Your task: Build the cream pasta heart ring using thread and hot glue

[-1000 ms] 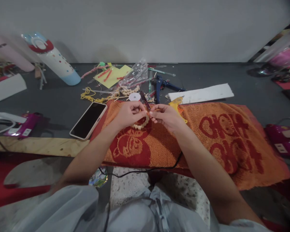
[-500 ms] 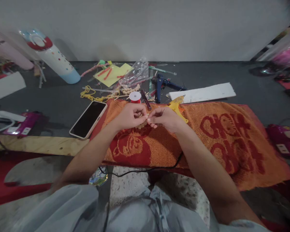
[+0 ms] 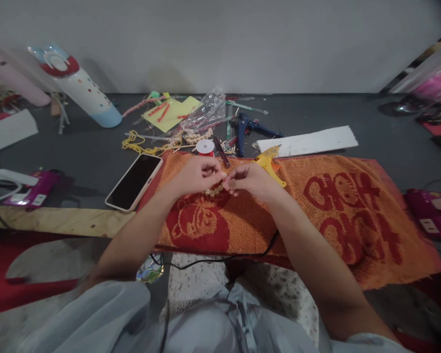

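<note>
My left hand point(image 3: 202, 175) and my right hand point(image 3: 244, 179) meet fingertip to fingertip above the orange towel point(image 3: 250, 215). Both are closed in a pinch on a short string of pale beads point(image 3: 215, 190), which curves below my left fingers. Part of the string is hidden behind the fingers. Just beyond the hands stand a spool of red thread point(image 3: 205, 147) and a dark pen-like stick point(image 3: 221, 151). Beside my right hand lies a yellow glue gun point(image 3: 269, 164).
A phone point(image 3: 134, 182) lies left of the towel. Behind are yellow cord point(image 3: 134, 142), yellow paper point(image 3: 172, 113), clear plastic wrap point(image 3: 209, 110), a dark blue tool point(image 3: 244, 132) and a white strip point(image 3: 308, 141). A bottle point(image 3: 84, 90) stands back left. A black cable point(image 3: 206, 261) crosses the towel's front edge.
The bead string shows more plainly below my left fingers, and the fingertips have shifted slightly. Everything else stays in place.
</note>
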The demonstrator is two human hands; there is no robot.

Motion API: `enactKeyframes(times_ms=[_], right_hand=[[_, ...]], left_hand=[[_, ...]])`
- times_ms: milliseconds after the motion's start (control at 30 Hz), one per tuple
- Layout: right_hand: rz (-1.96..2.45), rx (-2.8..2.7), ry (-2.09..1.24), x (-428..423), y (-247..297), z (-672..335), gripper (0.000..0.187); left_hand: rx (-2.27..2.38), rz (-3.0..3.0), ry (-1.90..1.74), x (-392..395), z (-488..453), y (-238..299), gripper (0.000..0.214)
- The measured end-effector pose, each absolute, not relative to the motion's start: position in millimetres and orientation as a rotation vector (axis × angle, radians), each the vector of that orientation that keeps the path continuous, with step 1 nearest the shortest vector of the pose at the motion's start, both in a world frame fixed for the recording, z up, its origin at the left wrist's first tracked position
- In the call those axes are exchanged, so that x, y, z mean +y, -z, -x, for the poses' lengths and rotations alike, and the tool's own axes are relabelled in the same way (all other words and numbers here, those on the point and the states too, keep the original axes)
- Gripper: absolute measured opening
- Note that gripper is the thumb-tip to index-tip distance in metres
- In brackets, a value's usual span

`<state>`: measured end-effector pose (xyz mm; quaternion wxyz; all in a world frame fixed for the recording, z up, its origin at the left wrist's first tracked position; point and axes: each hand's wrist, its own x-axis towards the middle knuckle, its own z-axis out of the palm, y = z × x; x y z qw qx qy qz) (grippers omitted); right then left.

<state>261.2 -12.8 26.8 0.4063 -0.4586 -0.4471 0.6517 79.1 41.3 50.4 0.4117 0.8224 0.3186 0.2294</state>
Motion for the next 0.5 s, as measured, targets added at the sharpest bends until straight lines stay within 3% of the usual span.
enactKeyframes(times_ms=[100, 233, 500], right_hand=[[1.143, -0.984, -1.493, -11, -28, -268, 0.02], [1.087, -0.826, -1.365, -8, -29, -272, 0.02], [1.056, -0.715, -1.469, -10, -31, -269, 0.025]], left_hand=[[0.998, -2.104, -0.904, 52, -73, -51, 0.032], [1.144, -2.06, -1.157, 65, -66, -46, 0.034], [1.071, -2.053, -1.114, 57, -73, -43, 0.028]])
